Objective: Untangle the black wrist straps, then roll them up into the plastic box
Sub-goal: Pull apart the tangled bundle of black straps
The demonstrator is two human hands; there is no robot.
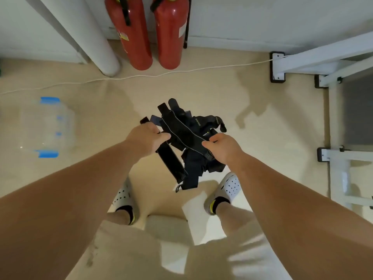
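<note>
Wrist straps, a limp black knot, hang in mid-air above the floor, left hand and right hand each pinched on a band. Light and floppy by the look (no stiffness), best worked from a loose end; plastic box waits well apart, left.

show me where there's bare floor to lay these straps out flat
Bare floor lies between the plastic box and the straps, and right of them toward the white frame. It is crowded by the fire extinguishers and cable.
</note>
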